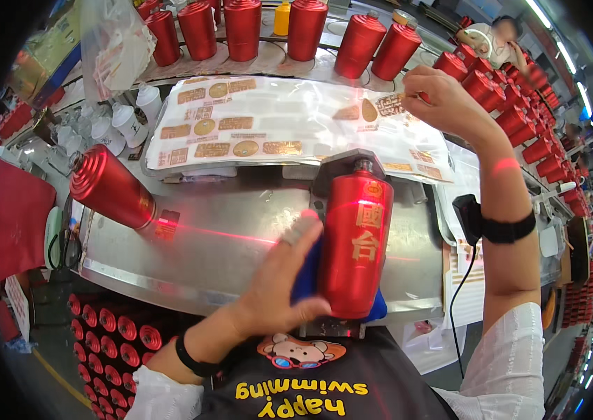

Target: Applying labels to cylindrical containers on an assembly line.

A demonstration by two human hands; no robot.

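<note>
A red bottle (357, 252) with gold characters lies in a blue-and-metal cradle (378, 306) in front of me, its neck pointing away. My left hand (275, 283) is open at the bottle's left side, fingers and thumb spread; whether it touches the bottle I cannot tell. Farther off to the right, my right hand (447, 101) is closed in a pinch at the edge of a gold label (390, 105) on the white label sheets (296, 115). Another red bottle (111, 187) stands on the left of the metal table, its base beside a small dark-red patch.
Several red bottles (244, 31) and a yellow bottle (281, 19) line the conveyor behind the sheets. Clear plastic-capped pieces (128, 124) crowd the left. Rows of red bottles (111, 336) stand below the metal table (240, 238). A person (496, 42) sits at the far right.
</note>
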